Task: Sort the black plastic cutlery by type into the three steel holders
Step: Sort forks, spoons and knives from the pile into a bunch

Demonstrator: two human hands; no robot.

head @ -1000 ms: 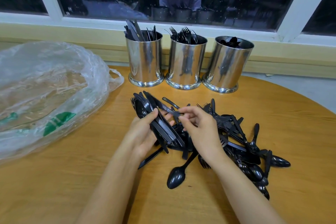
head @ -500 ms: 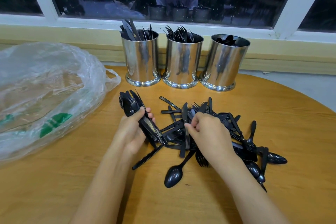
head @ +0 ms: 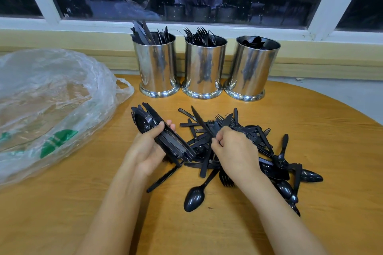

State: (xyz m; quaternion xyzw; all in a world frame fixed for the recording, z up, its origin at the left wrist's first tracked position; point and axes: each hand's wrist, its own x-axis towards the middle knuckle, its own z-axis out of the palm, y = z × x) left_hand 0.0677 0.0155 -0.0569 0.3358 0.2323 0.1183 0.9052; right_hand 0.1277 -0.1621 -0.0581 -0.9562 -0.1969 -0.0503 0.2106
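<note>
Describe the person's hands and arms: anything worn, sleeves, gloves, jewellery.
The left hand and the right hand are bare. There are no gloves, no ring on the fingers that show, and no watch or bracelet at either wrist. Both forearms are uncovered right down to the bottom edge of the view, so no sleeve appears.

The bag [head: 51,99] is cut off at the left edge. The right hand [head: 236,151] covers part of the pile [head: 267,145]. The holders [head: 204,64] hide the lower ends of their cutlery [head: 200,36].
</note>
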